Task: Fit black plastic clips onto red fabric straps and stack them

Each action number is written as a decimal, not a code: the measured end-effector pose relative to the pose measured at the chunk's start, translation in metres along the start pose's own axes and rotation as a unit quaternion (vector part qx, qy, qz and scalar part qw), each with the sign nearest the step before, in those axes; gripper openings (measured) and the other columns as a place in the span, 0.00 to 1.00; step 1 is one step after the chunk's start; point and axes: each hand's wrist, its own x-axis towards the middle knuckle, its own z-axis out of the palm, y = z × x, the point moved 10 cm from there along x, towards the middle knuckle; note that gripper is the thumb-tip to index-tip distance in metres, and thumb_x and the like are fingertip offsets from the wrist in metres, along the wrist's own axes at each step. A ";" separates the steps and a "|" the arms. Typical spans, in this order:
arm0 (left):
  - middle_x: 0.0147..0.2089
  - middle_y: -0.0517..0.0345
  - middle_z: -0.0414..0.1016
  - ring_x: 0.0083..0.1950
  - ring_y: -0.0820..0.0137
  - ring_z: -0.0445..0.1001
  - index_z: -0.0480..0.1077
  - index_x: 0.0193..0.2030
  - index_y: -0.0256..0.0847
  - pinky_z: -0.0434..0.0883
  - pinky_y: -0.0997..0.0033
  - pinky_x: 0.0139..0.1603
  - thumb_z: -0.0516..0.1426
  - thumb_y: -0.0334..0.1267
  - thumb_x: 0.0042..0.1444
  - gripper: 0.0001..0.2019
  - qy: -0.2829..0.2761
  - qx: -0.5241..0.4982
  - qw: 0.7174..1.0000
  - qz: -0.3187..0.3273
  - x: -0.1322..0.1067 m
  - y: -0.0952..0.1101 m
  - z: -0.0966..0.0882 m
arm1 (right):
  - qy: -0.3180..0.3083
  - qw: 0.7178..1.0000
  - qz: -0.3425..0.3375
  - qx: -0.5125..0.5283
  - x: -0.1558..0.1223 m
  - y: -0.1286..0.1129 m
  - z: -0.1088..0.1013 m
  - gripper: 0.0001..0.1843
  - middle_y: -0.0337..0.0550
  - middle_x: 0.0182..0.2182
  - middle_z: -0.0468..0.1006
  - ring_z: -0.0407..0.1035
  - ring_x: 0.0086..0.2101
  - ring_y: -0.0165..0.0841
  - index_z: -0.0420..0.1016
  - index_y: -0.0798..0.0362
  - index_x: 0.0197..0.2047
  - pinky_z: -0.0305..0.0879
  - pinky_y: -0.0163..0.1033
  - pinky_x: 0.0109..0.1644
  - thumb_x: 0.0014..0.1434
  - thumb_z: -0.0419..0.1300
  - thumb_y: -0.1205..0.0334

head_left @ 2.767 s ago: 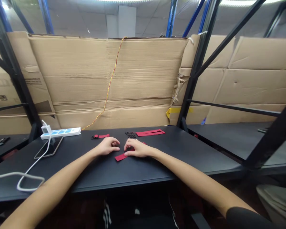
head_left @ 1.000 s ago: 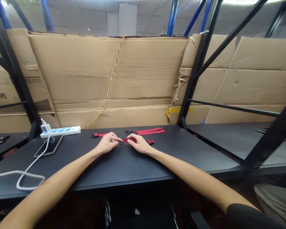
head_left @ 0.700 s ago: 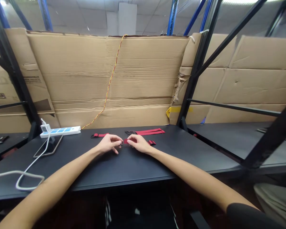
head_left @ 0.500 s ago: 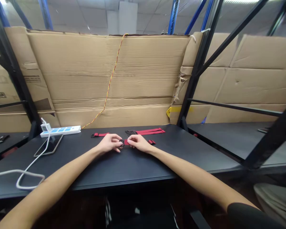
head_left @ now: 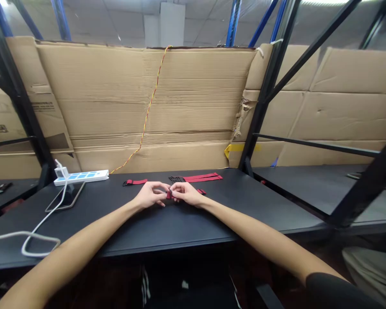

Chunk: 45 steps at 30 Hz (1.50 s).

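Observation:
Over the middle of the black tabletop, my left hand and my right hand almost meet at the fingertips. Between them is a short piece of red webbing strap with a small black buckle, partly covered by fingers. My left fingers pinch the buckle end, while the right fingers pinch the webbing beside it. The strap's far end shows past my right hand. Another red strap with a black buckle lies behind my left hand.
Behind my right hand lie longer red straps and a cluster of black buckles. A white power strip, a phone-like flat device and a white cable are at the left. Cardboard backs the table between black posts.
My hands have drawn closer together, the left moving slightly right. The buckle and webbing are now bunched between the fingertips, and the strap's far end has shifted left.

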 end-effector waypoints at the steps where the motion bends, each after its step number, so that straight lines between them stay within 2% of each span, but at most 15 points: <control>1: 0.53 0.44 0.71 0.39 0.65 0.77 0.73 0.35 0.33 0.79 0.66 0.29 0.64 0.39 0.45 0.12 -0.006 0.014 1.000 0.010 0.000 0.003 0.001 | -0.003 1.000 -0.001 0.012 0.000 0.000 0.000 0.18 0.36 0.22 0.72 0.65 0.22 0.26 0.68 0.55 0.36 0.64 0.35 0.30 0.50 0.64 0.50; 5: 0.56 0.47 0.68 0.40 0.67 0.75 0.76 0.41 0.36 0.78 0.69 0.29 0.59 0.33 0.46 0.13 -0.015 0.071 0.996 0.051 -0.003 0.013 0.003 | -0.018 1.000 0.001 0.025 0.000 0.003 0.003 0.21 0.33 0.21 0.72 0.65 0.21 0.26 0.65 0.53 0.41 0.63 0.34 0.30 0.50 0.65 0.50; 9: 0.55 0.48 0.68 0.42 0.66 0.74 0.77 0.32 0.37 0.76 0.71 0.31 0.58 0.32 0.45 0.08 -0.010 0.161 0.984 0.078 -0.003 0.017 0.002 | -0.033 0.999 -0.006 -0.007 0.000 -0.002 0.006 0.22 0.35 0.24 0.73 0.66 0.24 0.27 0.65 0.53 0.44 0.65 0.36 0.32 0.53 0.63 0.48; 12: 0.48 0.49 0.74 0.44 0.65 0.74 0.73 0.26 0.37 0.74 0.70 0.37 0.57 0.33 0.45 0.04 0.057 0.193 0.975 0.090 0.000 0.018 -0.015 | -0.049 0.989 -0.029 -0.137 -0.002 -0.012 -0.003 0.22 0.42 0.33 0.76 0.69 0.33 0.31 0.69 0.53 0.46 0.66 0.39 0.40 0.53 0.62 0.48; 14: 0.41 0.50 0.77 0.40 0.66 0.75 0.69 0.24 0.37 0.73 0.69 0.38 0.54 0.33 0.47 0.05 0.128 0.180 0.972 0.076 0.002 0.013 -0.036 | -0.057 0.965 -0.026 -0.254 -0.005 -0.013 -0.018 0.24 0.45 0.40 0.75 0.69 0.39 0.34 0.74 0.52 0.45 0.65 0.40 0.44 0.48 0.66 0.48; 17: 0.29 0.54 0.77 0.32 0.69 0.75 0.65 0.24 0.38 0.71 0.70 0.36 0.52 0.33 0.47 0.04 0.218 0.154 0.963 0.047 0.000 0.005 -0.063 | -0.062 0.939 0.004 -0.339 -0.009 -0.006 -0.046 0.25 0.46 0.40 0.75 0.69 0.40 0.36 0.77 0.52 0.43 0.66 0.40 0.43 0.42 0.70 0.49; 19: 0.25 0.57 0.74 0.30 0.70 0.73 0.64 0.25 0.38 0.70 0.71 0.34 0.51 0.33 0.47 0.04 0.238 0.144 0.959 0.044 0.000 0.004 -0.070 | -0.056 0.936 0.017 -0.347 -0.010 -0.002 -0.058 0.22 0.45 0.37 0.75 0.69 0.37 0.35 0.78 0.53 0.40 0.66 0.38 0.40 0.42 0.70 0.51; 21: 0.24 0.59 0.73 0.29 0.71 0.72 0.65 0.26 0.38 0.69 0.72 0.33 0.52 0.33 0.47 0.04 0.226 0.129 0.964 0.047 0.000 0.006 -0.067 | -0.057 0.943 0.022 -0.327 -0.011 -0.001 -0.059 0.21 0.43 0.34 0.75 0.69 0.34 0.34 0.78 0.54 0.39 0.65 0.37 0.37 0.44 0.69 0.51; 24: 0.29 0.57 0.76 0.31 0.70 0.73 0.71 0.33 0.36 0.69 0.72 0.34 0.55 0.36 0.48 0.07 0.162 0.089 0.982 0.039 0.003 0.007 -0.048 | -0.065 0.960 0.009 -0.271 -0.009 -0.008 -0.040 0.21 0.42 0.34 0.76 0.68 0.33 0.32 0.77 0.53 0.42 0.65 0.37 0.37 0.47 0.66 0.50; 27: 0.37 0.52 0.79 0.37 0.67 0.75 0.74 0.40 0.35 0.71 0.68 0.40 0.61 0.40 0.46 0.15 0.101 0.053 0.993 0.017 0.003 0.005 -0.027 | -0.023 0.980 -0.014 -0.195 -0.005 -0.017 -0.026 0.22 0.41 0.35 0.76 0.69 0.33 0.31 0.75 0.53 0.44 0.66 0.38 0.38 0.48 0.66 0.50; 30: 0.37 0.49 0.80 0.37 0.65 0.76 0.76 0.40 0.34 0.71 0.66 0.41 0.64 0.44 0.45 0.18 0.074 0.045 0.996 -0.006 0.000 0.002 -0.016 | 0.017 0.994 -0.042 -0.104 -0.003 -0.022 -0.019 0.23 0.42 0.36 0.77 0.71 0.36 0.33 0.74 0.54 0.44 0.67 0.40 0.44 0.46 0.68 0.52; 33: 0.35 0.50 0.80 0.34 0.66 0.76 0.77 0.39 0.34 0.71 0.68 0.38 0.63 0.45 0.46 0.17 0.069 0.051 0.996 -0.016 -0.002 0.001 -0.012 | 0.023 0.995 -0.064 -0.070 -0.002 -0.025 -0.013 0.23 0.42 0.37 0.77 0.72 0.38 0.34 0.74 0.54 0.43 0.67 0.43 0.47 0.45 0.69 0.55; 40: 0.31 0.51 0.80 0.31 0.68 0.75 0.77 0.33 0.33 0.71 0.69 0.34 0.65 0.41 0.43 0.13 0.123 0.055 0.990 -0.041 -0.004 -0.001 -0.022 | 0.051 0.990 -0.098 -0.087 -0.007 -0.039 -0.010 0.20 0.44 0.38 0.78 0.72 0.39 0.35 0.75 0.55 0.43 0.68 0.44 0.50 0.46 0.68 0.58; 45: 0.30 0.51 0.79 0.30 0.68 0.75 0.77 0.33 0.34 0.71 0.69 0.32 0.64 0.43 0.44 0.14 0.087 0.049 0.994 -0.034 -0.003 -0.001 -0.016 | 0.035 0.989 -0.106 -0.100 -0.008 -0.041 -0.005 0.21 0.43 0.38 0.78 0.73 0.39 0.36 0.76 0.54 0.44 0.68 0.45 0.50 0.46 0.68 0.56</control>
